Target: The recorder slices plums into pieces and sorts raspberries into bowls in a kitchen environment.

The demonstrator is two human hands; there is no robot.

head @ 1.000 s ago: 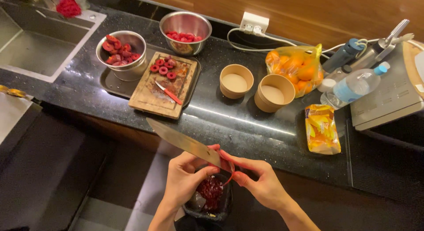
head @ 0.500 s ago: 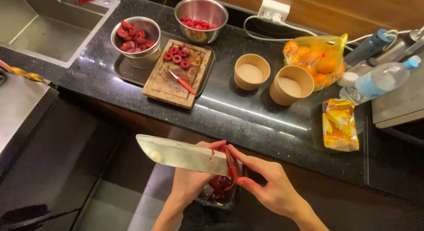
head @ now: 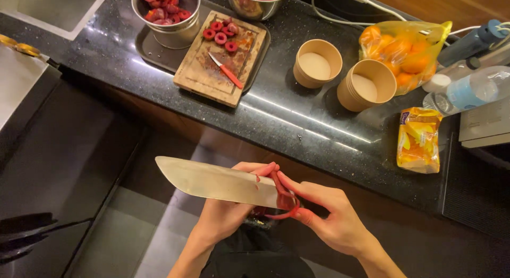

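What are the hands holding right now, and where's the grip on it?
The left hand holds a large steel-bladed knife, its grip under the rear of the blade near the handle. The right hand pinches red fruit scraps against the blade's rear end.

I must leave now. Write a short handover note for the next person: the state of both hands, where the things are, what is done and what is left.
Left hand: under the big knife, fingers on the blade, below the counter edge.
Right hand: fingertips pinch red fruit scraps against the blade, near its handle end.
Dark container sits below the hands, mostly hidden.
Counter: cutting board with red fruit slices and a small red-handled knife; two steel bowls of red fruit behind it.
Done: some fruit sliced on the board.
Left: scraps still stick to the blade.
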